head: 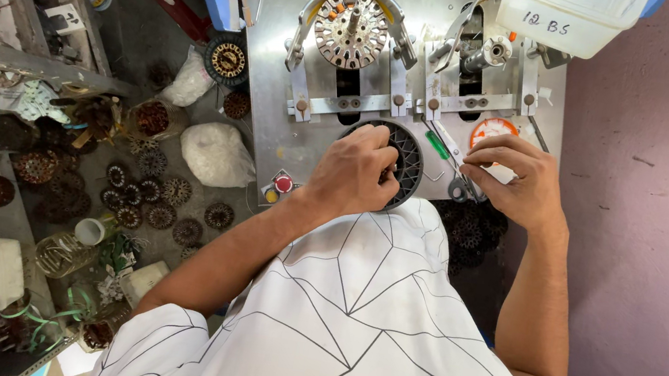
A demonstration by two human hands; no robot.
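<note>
- Left hand (pixel 352 173) clamped on the slotted black ring (pixel 404 161): looks stiff, heavy; best gripped at the rim.
- Right hand (pixel 517 183) pinches scissors (pixel 462 184).

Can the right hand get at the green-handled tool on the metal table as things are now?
Probably yes. The right hand rests on the metal table just beside the green-handled tool, and nothing lies between them. The left hand is busy on the black slotted ring.
</note>
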